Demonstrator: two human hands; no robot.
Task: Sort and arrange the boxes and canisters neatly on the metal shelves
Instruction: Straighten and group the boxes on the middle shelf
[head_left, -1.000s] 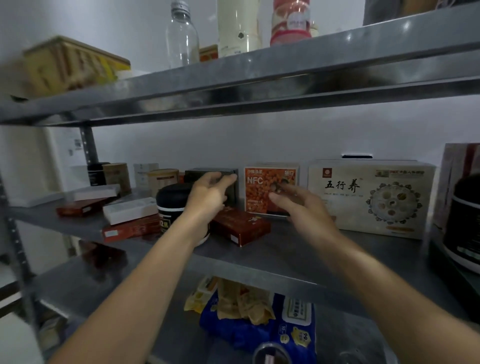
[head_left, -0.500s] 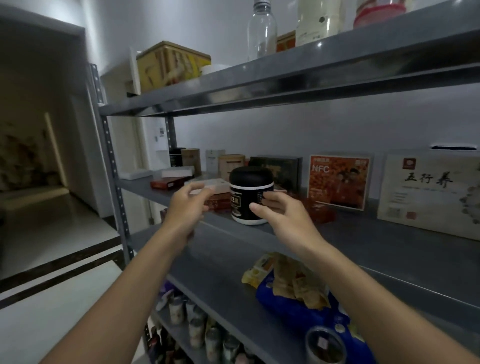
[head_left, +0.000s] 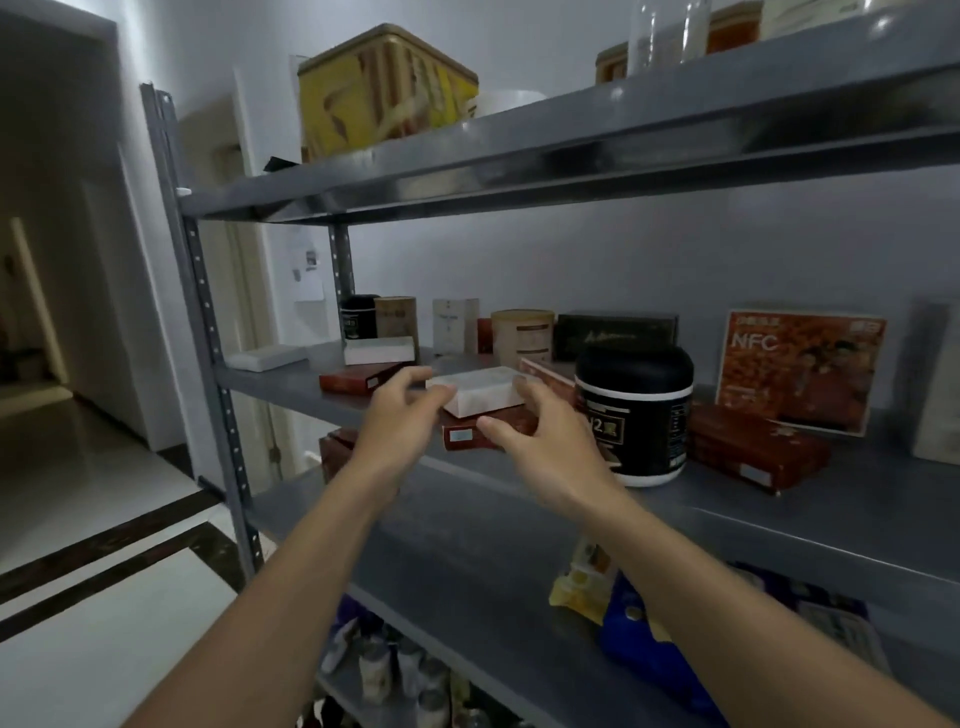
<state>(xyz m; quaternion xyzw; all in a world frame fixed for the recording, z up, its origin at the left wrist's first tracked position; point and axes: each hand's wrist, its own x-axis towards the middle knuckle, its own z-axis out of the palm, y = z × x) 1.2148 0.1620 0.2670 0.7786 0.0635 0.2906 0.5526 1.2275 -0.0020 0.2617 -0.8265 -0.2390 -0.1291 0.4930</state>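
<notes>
On the middle metal shelf (head_left: 779, 512) a white flat box (head_left: 480, 389) lies on top of a red flat box (head_left: 470, 434). My left hand (head_left: 400, 418) reaches to the stack's left side, fingers loosely spread near the white box. My right hand (head_left: 540, 441) is at the stack's right front, thumb by the red box's label end; neither hand clearly grips anything. A black canister (head_left: 635, 413) stands just right of my right hand. Another red box (head_left: 753, 452) lies right of the canister.
Further back stand a beige canister (head_left: 522, 335), a dark box (head_left: 615, 335), an orange NFC box (head_left: 797, 366), a small black jar (head_left: 358, 317) and white boxes (head_left: 379, 349). A yellow tin (head_left: 384, 91) sits on the top shelf. Snack bags (head_left: 639, 623) lie on the shelf below.
The view has swung left. Both hands moved off the black canister and now flank the white-on-red box stack to its left.
</notes>
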